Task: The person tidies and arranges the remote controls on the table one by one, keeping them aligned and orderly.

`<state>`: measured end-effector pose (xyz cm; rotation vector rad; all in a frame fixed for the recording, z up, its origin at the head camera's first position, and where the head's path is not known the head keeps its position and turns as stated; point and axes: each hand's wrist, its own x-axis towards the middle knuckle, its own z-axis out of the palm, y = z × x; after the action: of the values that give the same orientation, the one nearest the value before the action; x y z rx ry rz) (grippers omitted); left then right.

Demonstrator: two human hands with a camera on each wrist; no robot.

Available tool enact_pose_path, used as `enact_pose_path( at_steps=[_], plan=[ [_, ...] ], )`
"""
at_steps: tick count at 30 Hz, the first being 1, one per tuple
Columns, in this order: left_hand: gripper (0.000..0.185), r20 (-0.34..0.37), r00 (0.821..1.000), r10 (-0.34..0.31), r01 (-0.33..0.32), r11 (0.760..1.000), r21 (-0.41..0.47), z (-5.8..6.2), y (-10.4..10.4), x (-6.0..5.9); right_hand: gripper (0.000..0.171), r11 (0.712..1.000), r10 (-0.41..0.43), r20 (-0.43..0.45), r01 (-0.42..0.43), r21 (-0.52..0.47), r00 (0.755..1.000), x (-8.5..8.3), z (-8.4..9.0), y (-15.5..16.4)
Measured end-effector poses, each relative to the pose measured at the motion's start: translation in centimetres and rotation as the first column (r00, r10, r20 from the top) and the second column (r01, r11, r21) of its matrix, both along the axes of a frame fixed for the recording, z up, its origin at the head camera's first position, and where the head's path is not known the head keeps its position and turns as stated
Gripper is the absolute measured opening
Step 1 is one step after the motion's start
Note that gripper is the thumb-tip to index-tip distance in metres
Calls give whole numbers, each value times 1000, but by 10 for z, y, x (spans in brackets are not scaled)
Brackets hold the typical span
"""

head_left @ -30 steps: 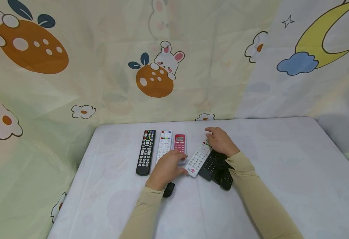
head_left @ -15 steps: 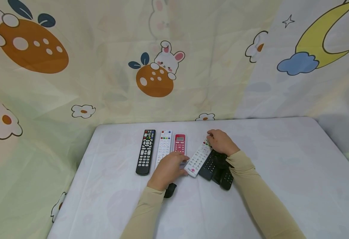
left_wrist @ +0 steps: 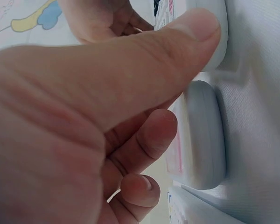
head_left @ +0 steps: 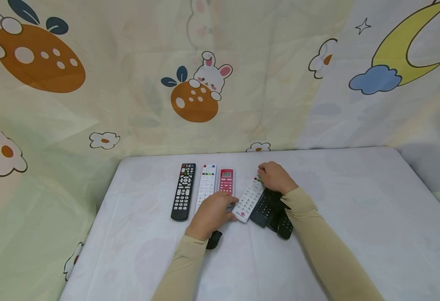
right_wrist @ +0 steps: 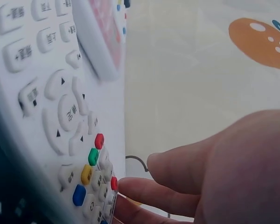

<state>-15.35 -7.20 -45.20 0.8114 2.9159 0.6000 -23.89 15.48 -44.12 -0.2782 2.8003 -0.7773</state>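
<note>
Left hand (head_left: 209,212): thumb and forefinger pinch the near end of the slanted white remote (head_left: 248,201). Right hand (head_left: 277,177): fingertips touch its far end; cannot tell whether they grip. The remote lies on the table (head_left: 363,217), its near end pointing toward the left hand, between the red remote (head_left: 226,182) and the dark remotes (head_left: 261,212).

Markings: a pink logo (head_left: 243,214) at the near end, lettering too small to read. Right wrist view shows arrow triangles on the ring of keys (right_wrist: 58,86); small dark labels on other keys, blurred. Red, green, yellow and blue buttons (right_wrist: 87,174) toward the far end.

Left of the red remote: a straight white remote (head_left: 207,180), then a long black remote (head_left: 183,192), side by side.
</note>
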Motion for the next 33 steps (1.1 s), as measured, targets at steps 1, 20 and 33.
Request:
enact_pose_path(
  at_steps=[1,20,33],
  plan=[
    [47,-1,1000,-2,2,1000,0,0,0,0,43,1000,0,-1,0,-4,1000,0,1,-1],
    [46,-37,999,-17,18,1000,17,-1,-3,-1,43,1000,14,-36,-14,-2,999,-7,5,-11],
    [49,-69,997,-22,24,999,28,0,-3,-1,42,1000,19,-41,-19,-15,999,-15,4,-18]
  ],
)
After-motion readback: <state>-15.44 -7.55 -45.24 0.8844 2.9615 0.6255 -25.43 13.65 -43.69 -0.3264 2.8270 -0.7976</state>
